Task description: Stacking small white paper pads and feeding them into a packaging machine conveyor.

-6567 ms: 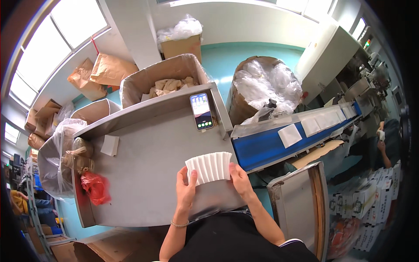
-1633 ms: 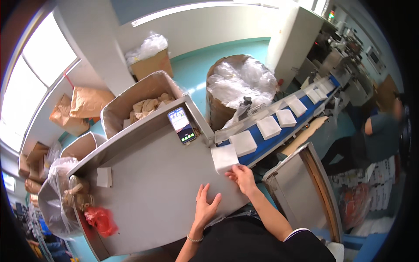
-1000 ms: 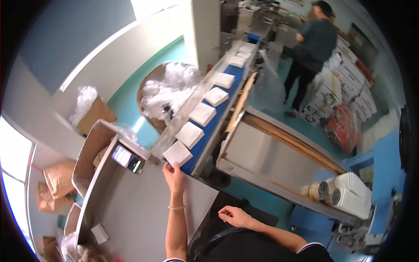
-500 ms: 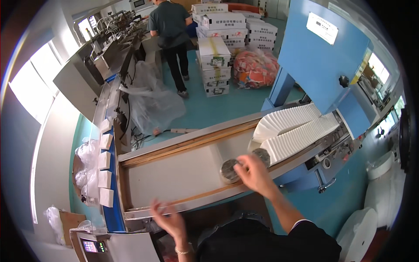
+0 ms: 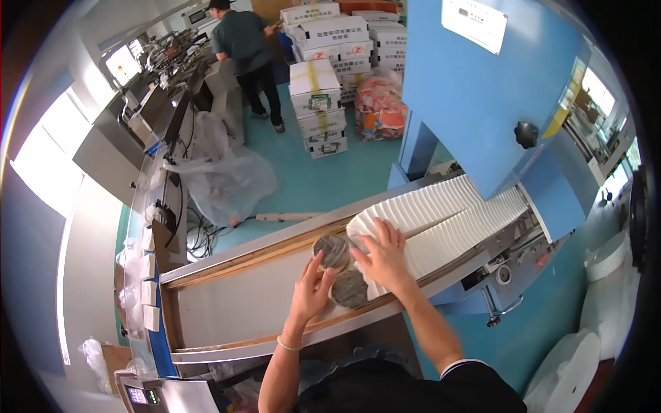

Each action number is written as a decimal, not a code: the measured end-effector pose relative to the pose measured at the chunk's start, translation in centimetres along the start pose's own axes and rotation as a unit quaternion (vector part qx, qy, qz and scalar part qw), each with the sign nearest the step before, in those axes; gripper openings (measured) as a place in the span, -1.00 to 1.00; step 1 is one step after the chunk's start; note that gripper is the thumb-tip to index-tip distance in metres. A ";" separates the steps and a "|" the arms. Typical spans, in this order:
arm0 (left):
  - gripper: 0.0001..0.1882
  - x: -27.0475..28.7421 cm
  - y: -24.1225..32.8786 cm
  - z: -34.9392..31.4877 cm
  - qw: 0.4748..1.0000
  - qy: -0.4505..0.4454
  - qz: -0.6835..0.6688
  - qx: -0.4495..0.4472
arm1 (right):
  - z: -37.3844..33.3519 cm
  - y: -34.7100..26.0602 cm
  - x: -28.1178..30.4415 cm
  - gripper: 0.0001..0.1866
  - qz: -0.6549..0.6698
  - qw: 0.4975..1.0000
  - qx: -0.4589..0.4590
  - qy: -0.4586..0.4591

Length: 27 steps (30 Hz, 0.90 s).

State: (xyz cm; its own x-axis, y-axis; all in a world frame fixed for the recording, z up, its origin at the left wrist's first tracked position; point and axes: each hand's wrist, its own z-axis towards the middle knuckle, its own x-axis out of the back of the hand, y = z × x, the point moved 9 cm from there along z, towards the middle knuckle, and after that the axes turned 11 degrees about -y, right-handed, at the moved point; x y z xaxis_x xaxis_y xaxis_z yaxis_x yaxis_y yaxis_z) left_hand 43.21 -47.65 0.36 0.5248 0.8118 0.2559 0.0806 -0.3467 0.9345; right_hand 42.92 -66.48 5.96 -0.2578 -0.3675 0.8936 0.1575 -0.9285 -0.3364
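Observation:
Two round, mottled grey blocks stand on the long tray (image 5: 237,303), against the near end of white folded paper stacks (image 5: 447,224). My left hand (image 5: 311,292) is by the farther round block (image 5: 330,252), fingers stretched out and apart, the fingertips at its left edge; whether they press on it I cannot tell. The nearer round block (image 5: 350,289) sits just right of that hand. My right hand (image 5: 385,258) lies open, fingers spread, on the end of the paper stacks. These stacks run in two rows out from under a blue machine (image 5: 482,96).
Small white paper packs (image 5: 149,292) line a blue strip at the left. Beyond the tray are a clear plastic sheet (image 5: 224,175), stacked white cartons (image 5: 315,86) and a bag of orange scraps (image 5: 380,110). A person (image 5: 242,51) stands at far-left machinery. Large white rolls (image 5: 564,375) stand at lower right.
My left hand has come up from the tray's near edge to the round blocks. My right hand has left the blocks for the paper stacks. The paper and blocks now sit farther left.

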 end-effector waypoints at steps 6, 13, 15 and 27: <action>0.02 -5.4 2.1 -2.8 0.991 -0.035 0.052 -0.118 | -1.9 2.2 4.0 -0.68 0.192 0.981 0.003 0.017; -0.27 0.1 0.7 -6.0 0.964 0.235 0.097 0.079 | -8.3 14.0 12.0 -0.78 0.074 0.965 -0.135 0.212; -0.45 0.7 -3.0 -5.3 0.972 0.211 0.048 0.089 | -10.0 17.5 13.8 -0.75 0.006 0.947 -0.194 0.255; -0.51 -7.5 0.3 -0.5 0.986 0.016 -0.165 -0.030 | -9.3 22.0 12.5 -0.79 -0.132 0.935 -0.215 0.249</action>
State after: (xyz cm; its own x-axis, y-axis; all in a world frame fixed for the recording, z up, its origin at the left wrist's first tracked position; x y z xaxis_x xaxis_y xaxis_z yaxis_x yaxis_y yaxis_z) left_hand 38.91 -53.61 -1.21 0.4509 0.8907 -0.0574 0.1918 -0.0339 0.9809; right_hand 34.27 -92.01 6.94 -0.6630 -0.0032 0.7486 -0.3435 -0.8872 -0.3081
